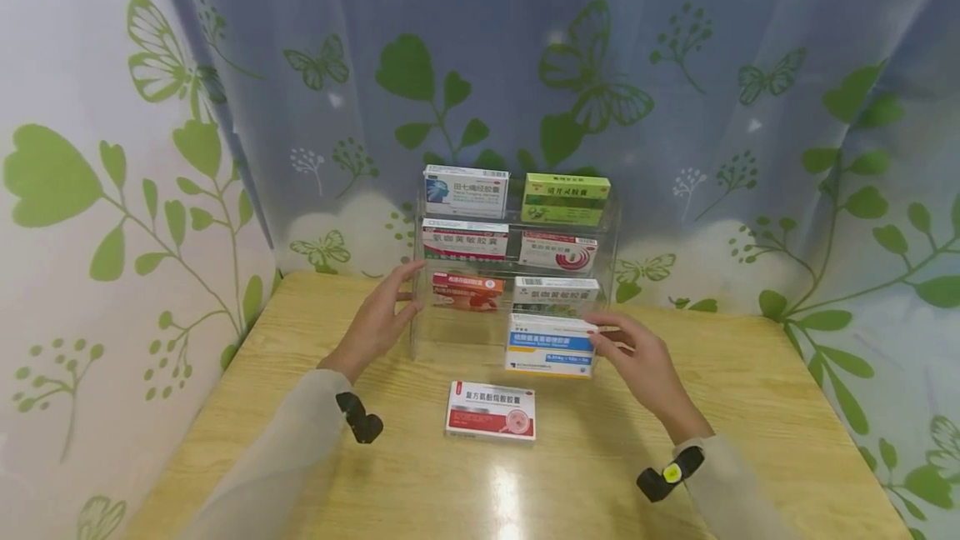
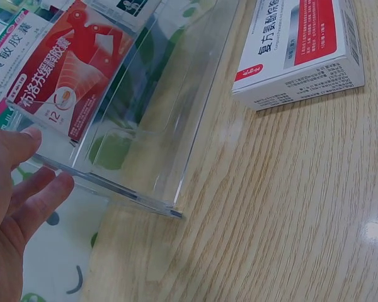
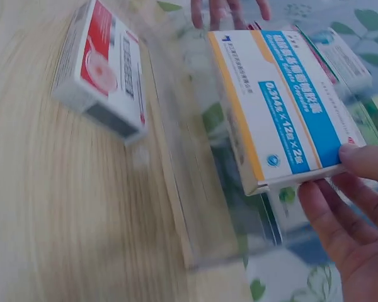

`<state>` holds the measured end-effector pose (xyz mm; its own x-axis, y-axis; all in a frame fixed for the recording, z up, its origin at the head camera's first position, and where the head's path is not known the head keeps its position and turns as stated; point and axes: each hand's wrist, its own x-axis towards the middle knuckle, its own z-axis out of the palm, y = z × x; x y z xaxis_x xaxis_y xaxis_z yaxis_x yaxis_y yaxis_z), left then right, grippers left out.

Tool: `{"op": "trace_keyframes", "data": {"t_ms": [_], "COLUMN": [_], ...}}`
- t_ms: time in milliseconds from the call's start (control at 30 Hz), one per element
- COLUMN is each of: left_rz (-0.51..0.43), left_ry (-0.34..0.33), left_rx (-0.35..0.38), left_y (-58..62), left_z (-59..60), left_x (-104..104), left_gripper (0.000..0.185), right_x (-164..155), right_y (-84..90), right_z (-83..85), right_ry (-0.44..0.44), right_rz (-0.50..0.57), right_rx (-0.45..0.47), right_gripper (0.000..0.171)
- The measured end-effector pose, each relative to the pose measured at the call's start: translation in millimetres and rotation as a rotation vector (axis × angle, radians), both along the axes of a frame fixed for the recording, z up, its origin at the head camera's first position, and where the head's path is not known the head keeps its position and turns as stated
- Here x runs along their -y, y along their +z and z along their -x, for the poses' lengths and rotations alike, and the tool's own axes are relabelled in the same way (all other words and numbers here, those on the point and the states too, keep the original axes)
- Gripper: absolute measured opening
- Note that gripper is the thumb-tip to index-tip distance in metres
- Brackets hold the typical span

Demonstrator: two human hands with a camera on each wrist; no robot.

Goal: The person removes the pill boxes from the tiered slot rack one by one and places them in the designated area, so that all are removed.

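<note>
My right hand (image 1: 637, 361) pinches a white medicine box with blue and orange bands (image 1: 550, 347) by its right end, thumb on the front face. That box is at the lowest right part of a clear tiered display rack (image 1: 457, 338); whether it touches the rack, I cannot tell. My left hand (image 1: 378, 319) rests its fingertips against the rack's left side, fingers loosely spread. Beside them, in the left wrist view, stands a red-orange medicine box (image 2: 75, 69). A white and red medicine box (image 1: 491, 412) lies flat on the table before the rack.
Higher tiers hold a white and blue box (image 1: 466, 192), a green box (image 1: 566, 200), a red and white box (image 1: 465, 242), a box with a red swirl (image 1: 558, 252) and a white-green box (image 1: 555, 296). A leaf-patterned curtain (image 1: 487, 48) hangs close behind the wooden table (image 1: 360, 473).
</note>
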<state>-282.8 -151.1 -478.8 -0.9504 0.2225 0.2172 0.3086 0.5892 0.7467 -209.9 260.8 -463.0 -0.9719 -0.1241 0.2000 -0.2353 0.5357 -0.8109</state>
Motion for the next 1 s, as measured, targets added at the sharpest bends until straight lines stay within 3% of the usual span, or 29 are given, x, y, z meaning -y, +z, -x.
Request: {"op": "trace_keyframes", "data": {"t_ms": [267, 467, 667, 1000], "left_rz": [0.004, 0.009, 0.002, -0.013], "left_ry": [-0.007, -0.001, 0.0, -0.021], "left_rx": [0.001, 0.005, 0.005, -0.013], "left_y": [-0.3, 2.4, 2.8, -2.4], "left_z": [0.0, -1.3, -0.8, 0.8], "left_x": [1.1, 0.0, 0.2, 1.8], "left_gripper": [0.069, 0.069, 0.07, 0.069], "right_x": [-46.0, -65.0, -65.4, -55.6], "right_y": [-13.2, -30.0, -46.9, -57.8], "right_z": [-23.7, -36.0, -40.4, -39.7], "right_ry": [0.021, 0.044, 0.063, 0.038], "right_rz": [-0.073, -0.028, -0.057, 0.004], "right_rx": [0.082, 0.236, 0.315, 0.388], "right_gripper": [0.039, 0.043, 0.042, 0.039]}}
